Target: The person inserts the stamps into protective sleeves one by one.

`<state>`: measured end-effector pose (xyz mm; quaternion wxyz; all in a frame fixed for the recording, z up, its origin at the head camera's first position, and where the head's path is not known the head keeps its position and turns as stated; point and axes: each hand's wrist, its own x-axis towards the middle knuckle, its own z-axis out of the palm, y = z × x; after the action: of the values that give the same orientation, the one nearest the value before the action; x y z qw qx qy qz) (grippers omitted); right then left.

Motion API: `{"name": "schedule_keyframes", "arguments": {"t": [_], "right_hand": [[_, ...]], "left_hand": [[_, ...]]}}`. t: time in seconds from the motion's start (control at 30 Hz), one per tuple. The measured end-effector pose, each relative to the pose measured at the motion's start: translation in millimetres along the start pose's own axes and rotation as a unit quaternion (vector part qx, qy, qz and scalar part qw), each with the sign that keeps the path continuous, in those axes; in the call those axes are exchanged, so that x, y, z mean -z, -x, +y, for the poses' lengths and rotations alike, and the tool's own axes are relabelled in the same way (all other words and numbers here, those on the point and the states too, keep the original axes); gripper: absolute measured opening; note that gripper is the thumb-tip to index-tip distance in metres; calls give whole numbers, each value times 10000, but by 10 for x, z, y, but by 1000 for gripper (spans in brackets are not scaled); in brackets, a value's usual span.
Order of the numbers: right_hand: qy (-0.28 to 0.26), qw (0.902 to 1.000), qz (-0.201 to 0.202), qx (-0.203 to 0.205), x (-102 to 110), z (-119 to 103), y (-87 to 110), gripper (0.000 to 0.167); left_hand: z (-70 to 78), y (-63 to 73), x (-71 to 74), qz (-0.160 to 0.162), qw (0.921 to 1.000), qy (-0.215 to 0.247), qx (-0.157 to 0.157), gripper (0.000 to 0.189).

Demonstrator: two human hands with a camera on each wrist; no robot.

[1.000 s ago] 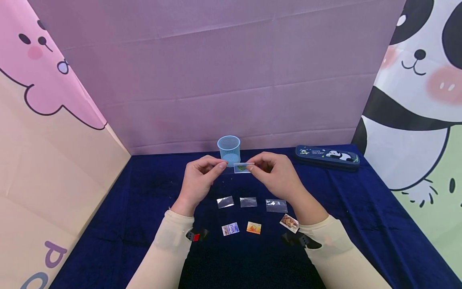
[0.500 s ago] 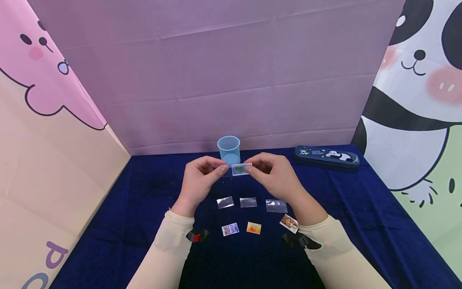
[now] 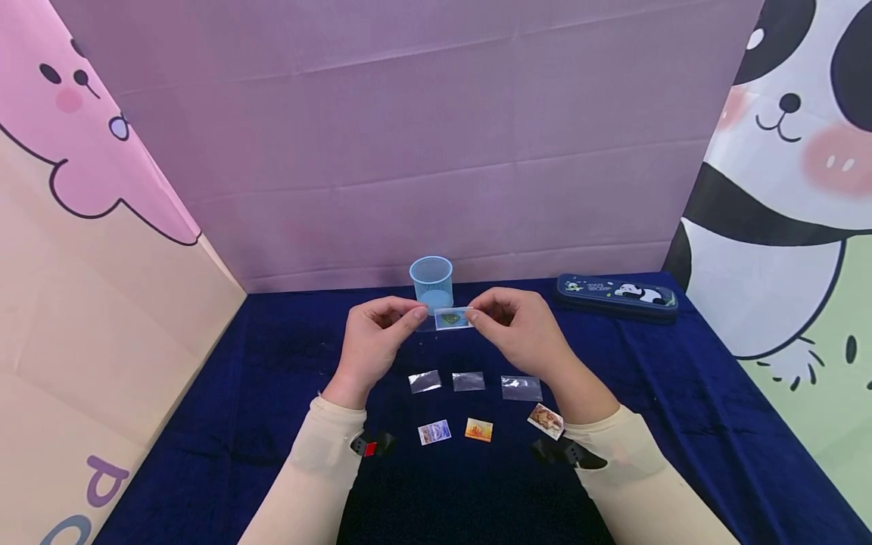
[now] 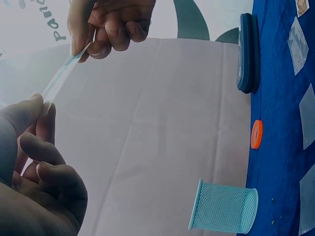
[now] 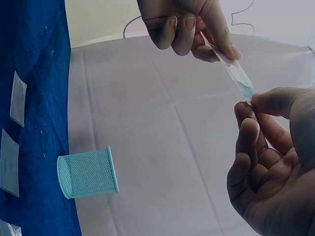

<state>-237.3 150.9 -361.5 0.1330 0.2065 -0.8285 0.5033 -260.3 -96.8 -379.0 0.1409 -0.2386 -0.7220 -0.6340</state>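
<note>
In the head view, a small blue-and-green stamp [image 3: 450, 319] is held up between both hands above the table. My left hand [image 3: 373, 341] pinches the left end of a clear plastic sleeve [image 3: 427, 324] between thumb and forefinger. At the other end, my right hand [image 3: 527, 333] pinches the stamp, its thumb covering the right edge. The left part of the sleeve looks see-through, with the stamp lying toward its right. Both wrist views catch the pair nearly edge-on, the bluish stamp [image 5: 247, 92] close to the right fingertips.
Three clear sleeves [image 3: 468, 381] lie in a row on the dark blue cloth [image 3: 286, 378]. Nearer are three picture stamps [image 3: 479, 430]. A blue mesh pen holder [image 3: 432, 281] and a panda pencil case [image 3: 618, 297] stand behind; the left wrist view adds an orange ring [image 4: 257, 134].
The stamp has shifted slightly left, closer to the left fingertips, and its picture now faces the head camera more. The right hand barely moves; things on the table stay put.
</note>
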Motion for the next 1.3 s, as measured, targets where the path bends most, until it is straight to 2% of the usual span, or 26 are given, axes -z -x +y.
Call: {"name": "schedule_keyframes", "arguments": {"t": [1.3], "right_hand": [[-62,9998,-166,33,-26,17,3,9]], "left_hand": [[-25,9,-36,82,10000,36,-2,12]]}}
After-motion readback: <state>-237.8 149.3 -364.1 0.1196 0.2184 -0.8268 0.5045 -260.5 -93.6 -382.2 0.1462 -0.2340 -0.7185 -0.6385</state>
